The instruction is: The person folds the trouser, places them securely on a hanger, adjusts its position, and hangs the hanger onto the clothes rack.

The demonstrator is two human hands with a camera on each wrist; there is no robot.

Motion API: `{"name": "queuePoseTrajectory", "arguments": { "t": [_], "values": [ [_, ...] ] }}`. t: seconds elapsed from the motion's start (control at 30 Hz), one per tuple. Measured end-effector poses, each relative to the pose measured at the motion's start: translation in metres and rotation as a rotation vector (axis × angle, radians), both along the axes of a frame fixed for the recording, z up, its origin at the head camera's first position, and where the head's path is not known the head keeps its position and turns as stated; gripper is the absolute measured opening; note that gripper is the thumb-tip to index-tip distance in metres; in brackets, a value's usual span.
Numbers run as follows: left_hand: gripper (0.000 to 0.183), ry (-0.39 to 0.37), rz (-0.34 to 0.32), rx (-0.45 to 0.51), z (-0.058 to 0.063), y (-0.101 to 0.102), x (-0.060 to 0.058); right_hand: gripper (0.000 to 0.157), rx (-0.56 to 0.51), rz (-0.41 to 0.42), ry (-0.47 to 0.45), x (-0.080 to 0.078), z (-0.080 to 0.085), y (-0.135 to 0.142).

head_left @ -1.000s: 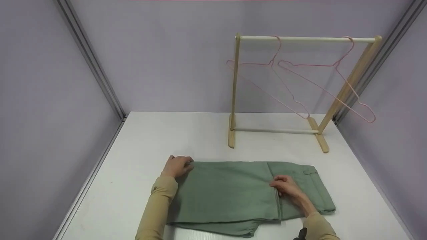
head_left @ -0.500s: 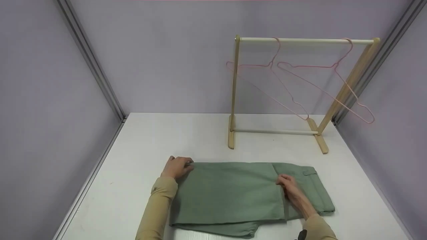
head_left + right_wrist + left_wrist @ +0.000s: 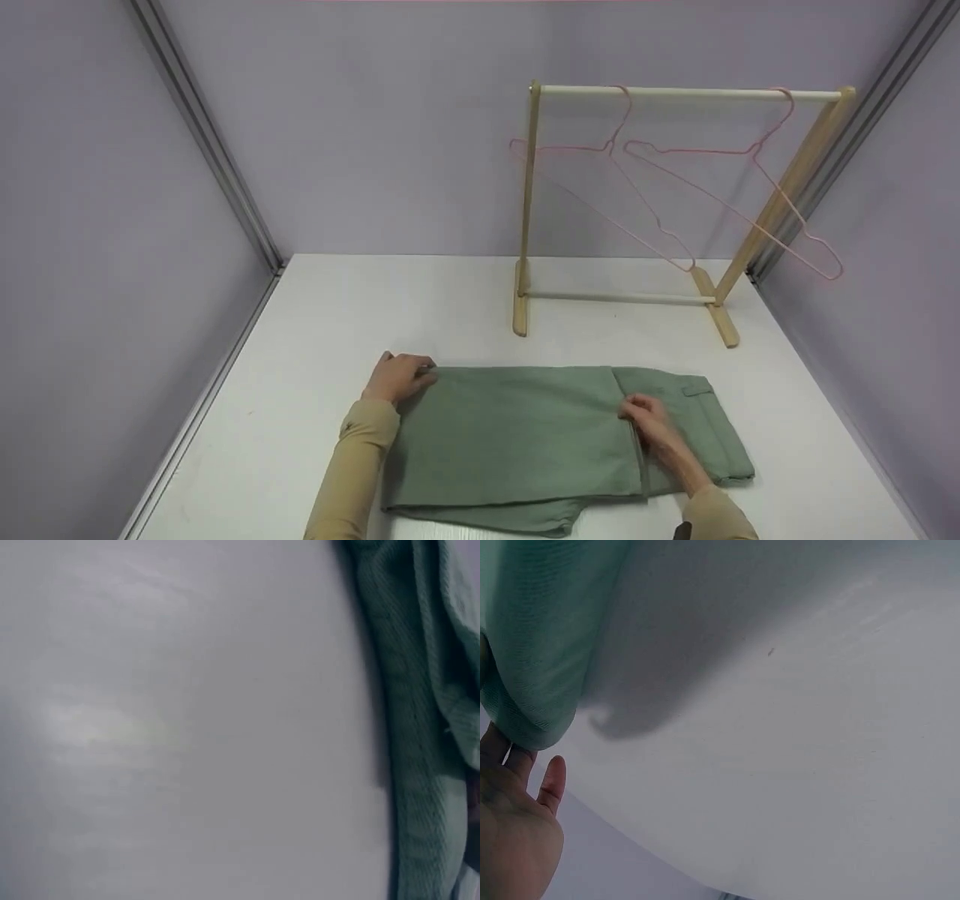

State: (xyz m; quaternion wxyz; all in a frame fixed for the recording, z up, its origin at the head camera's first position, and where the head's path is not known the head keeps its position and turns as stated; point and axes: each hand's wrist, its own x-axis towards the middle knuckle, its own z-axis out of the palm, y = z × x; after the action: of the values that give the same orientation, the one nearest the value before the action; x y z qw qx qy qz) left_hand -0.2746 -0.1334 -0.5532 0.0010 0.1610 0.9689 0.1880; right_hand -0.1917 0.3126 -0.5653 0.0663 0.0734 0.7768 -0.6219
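Observation:
Green trousers (image 3: 517, 435) lie folded on the white table, legs doubled back to the right over the upper part, with the waistband (image 3: 716, 420) at the right end. My left hand (image 3: 397, 377) grips the far corner of the fold at the left. In the left wrist view, fingers (image 3: 517, 761) of that hand reach behind the rounded green fold (image 3: 547, 652). My right hand (image 3: 651, 421) pinches the hem edge of the top leg, near the waist part. Only a strip of the green cloth (image 3: 416, 765) shows in the right wrist view; the right hand is almost wholly hidden there.
Behind the trousers, toward the right, stands a wooden rack (image 3: 525, 202) with a white top rail. Two pink hangers (image 3: 649, 191) hang from it. Pale panels with grey metal corner strips (image 3: 217, 150) enclose the table (image 3: 337, 300) at the back and sides.
My right hand has drawn the top leg's hem a little to the right, mostly in the first half second. My left hand stays at the fold.

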Motion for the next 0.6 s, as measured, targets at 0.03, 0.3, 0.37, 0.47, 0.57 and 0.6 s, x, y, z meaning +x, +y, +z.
{"name": "queuePoseTrajectory", "arguments": {
  "t": [0.03,0.3,0.37,0.47,0.57,0.6],
  "values": [
    [0.021,0.003,-0.001,0.0,0.0,-0.001,0.0,0.003,0.031,0.013,-0.002,0.0,0.001,0.0],
    [0.018,0.022,0.017,-0.018,-0.002,-0.008,-0.001,0.014,0.107,0.197,0.036,-0.003,0.006,0.002],
    [0.018,0.042,0.027,-0.033,0.0,-0.011,0.0,0.014,0.094,0.227,0.046,-0.003,0.006,-0.001],
    [0.014,0.107,0.045,-0.075,0.002,-0.016,0.0,0.017,0.09,0.253,0.035,-0.004,0.004,-0.008],
    [0.013,0.173,0.074,-0.123,0.002,-0.021,0.0,0.019,0.123,0.285,0.051,-0.006,0.005,-0.018],
    [0.013,0.183,0.083,-0.137,0.001,-0.023,0.0,0.019,0.147,0.295,0.063,-0.007,0.005,-0.02]
  ]
}}
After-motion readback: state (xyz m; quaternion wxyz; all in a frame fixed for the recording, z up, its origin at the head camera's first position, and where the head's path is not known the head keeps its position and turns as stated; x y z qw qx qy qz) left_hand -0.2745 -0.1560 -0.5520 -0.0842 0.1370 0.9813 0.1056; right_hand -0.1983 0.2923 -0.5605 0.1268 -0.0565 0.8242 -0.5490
